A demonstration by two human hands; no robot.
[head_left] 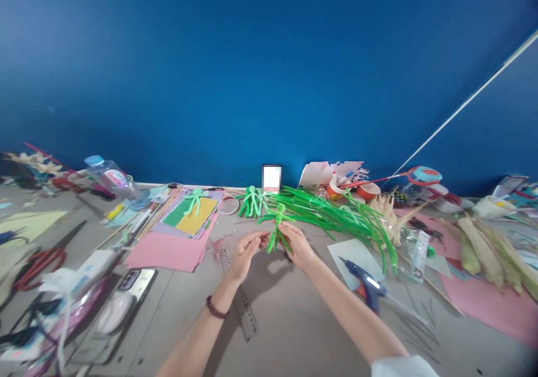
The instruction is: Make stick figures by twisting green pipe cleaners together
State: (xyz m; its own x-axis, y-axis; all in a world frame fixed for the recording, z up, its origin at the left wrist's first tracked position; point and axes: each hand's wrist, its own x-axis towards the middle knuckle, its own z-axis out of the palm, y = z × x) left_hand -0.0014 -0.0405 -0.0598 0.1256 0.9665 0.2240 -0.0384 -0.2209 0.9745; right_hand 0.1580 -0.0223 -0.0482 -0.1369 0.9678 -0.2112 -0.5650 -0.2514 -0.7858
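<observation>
My right hand (296, 247) pinches a bright green pipe-cleaner figure (279, 220) by its side, holding it upright above the grey table (286, 332). Close by on the left, my left hand (247, 255) has its fingers bent together beside the figure's legs; what they grip, if anything, is too small to make out. Behind the figure stand paler green pipe-cleaner figures (252, 202), and another pale figure (195, 202) lies on coloured sheets. A heap of green pipe cleaners (332, 212) spreads to the right. Under my left wrist lies a clear ruler (246, 315).
Pink paper (168, 252) and a phone (137, 282) lie at left, with scissors (42, 268) and a plastic bottle (111, 175) farther out. A glue gun (370, 287) rests on white paper at right, near dried husks (483, 248). A blue wall (269, 74) closes the back.
</observation>
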